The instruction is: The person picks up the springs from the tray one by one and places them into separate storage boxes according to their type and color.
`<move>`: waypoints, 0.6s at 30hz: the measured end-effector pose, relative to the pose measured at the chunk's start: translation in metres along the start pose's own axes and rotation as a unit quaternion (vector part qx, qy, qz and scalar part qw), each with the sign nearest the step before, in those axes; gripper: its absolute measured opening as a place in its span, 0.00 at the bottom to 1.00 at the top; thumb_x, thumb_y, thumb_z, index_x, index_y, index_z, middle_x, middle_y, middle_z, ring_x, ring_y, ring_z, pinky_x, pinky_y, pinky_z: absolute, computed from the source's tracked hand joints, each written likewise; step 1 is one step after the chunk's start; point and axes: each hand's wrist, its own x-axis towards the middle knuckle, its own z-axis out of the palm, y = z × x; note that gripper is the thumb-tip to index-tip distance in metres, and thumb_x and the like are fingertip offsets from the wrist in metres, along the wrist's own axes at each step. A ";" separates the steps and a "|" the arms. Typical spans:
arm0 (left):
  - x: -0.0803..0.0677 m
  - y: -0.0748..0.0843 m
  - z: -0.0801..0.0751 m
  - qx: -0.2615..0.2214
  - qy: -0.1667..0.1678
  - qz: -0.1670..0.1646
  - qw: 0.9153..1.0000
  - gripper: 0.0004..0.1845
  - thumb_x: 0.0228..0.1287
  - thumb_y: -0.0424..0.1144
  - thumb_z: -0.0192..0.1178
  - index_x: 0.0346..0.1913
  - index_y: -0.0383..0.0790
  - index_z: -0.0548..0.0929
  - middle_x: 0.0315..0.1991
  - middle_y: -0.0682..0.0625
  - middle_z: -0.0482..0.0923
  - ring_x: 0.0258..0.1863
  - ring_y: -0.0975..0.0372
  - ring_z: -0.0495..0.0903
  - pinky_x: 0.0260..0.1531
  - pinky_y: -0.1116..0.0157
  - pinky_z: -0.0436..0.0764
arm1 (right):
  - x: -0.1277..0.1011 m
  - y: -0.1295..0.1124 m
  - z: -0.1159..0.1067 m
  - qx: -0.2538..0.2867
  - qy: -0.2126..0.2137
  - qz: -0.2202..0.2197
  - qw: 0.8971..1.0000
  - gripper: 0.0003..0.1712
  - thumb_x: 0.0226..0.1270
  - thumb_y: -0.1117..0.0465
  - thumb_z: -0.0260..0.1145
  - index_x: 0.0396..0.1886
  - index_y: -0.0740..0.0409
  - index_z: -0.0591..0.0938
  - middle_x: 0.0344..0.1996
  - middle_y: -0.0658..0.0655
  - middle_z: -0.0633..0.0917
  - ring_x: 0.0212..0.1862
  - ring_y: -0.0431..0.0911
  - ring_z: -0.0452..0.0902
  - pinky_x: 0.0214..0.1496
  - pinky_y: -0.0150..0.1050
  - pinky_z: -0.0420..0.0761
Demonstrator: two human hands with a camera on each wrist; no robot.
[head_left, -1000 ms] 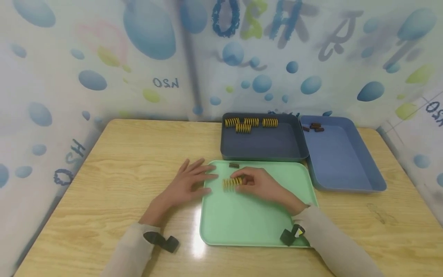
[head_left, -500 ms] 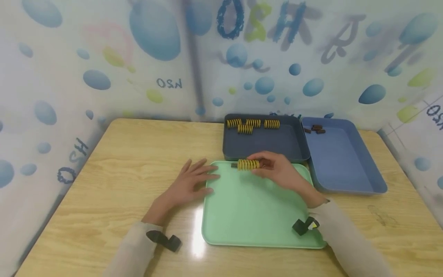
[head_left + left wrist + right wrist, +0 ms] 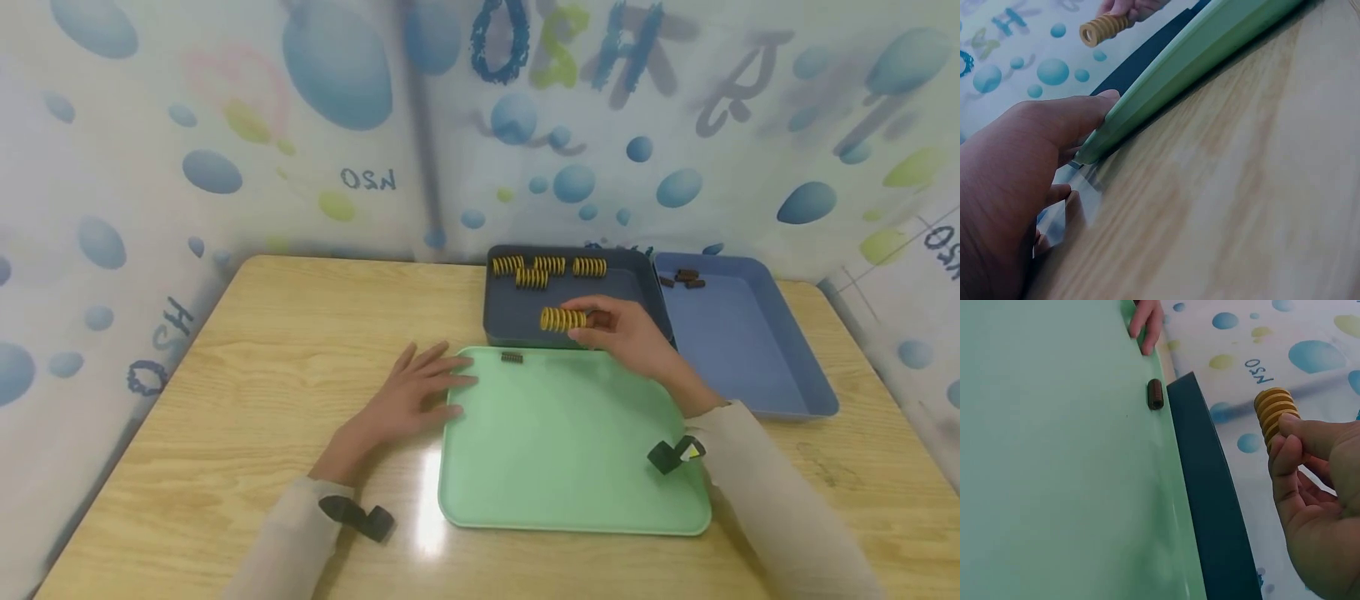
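Green tray (image 3: 570, 450) bare except one dark spring (image 3: 512, 357) at its far edge; yellow springs (image 3: 547, 268) crowd the dark tray's (image 3: 517, 321) far wall.

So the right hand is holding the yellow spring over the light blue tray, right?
Not quite. The right hand does hold the yellow spring, but over the dark grey tray, where four other yellow springs already lie. The light blue tray sits further right. The head view shows it.
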 end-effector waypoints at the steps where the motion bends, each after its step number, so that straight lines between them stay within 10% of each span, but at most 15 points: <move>1: 0.000 0.000 0.000 0.000 0.000 0.000 1.000 0.23 0.66 0.53 0.57 0.62 0.53 0.77 0.69 0.54 0.65 0.72 0.47 0.50 0.66 0.39 0.37 | 0.001 0.002 -0.001 -0.002 0.003 0.004 1.000 0.22 0.67 0.67 0.63 0.61 0.63 0.75 0.37 0.71 0.81 0.36 0.63 0.77 0.35 0.52 0.78; 18: 0.000 0.000 -0.001 0.001 -0.005 -0.005 1.000 0.23 0.66 0.54 0.56 0.62 0.54 0.77 0.69 0.55 0.65 0.72 0.48 0.50 0.66 0.40 0.36 | 0.032 0.052 -0.021 -0.072 0.032 0.040 0.996 0.24 0.67 0.53 0.64 0.62 0.51 0.76 0.39 0.59 0.85 0.36 0.52 0.81 0.36 0.48 0.80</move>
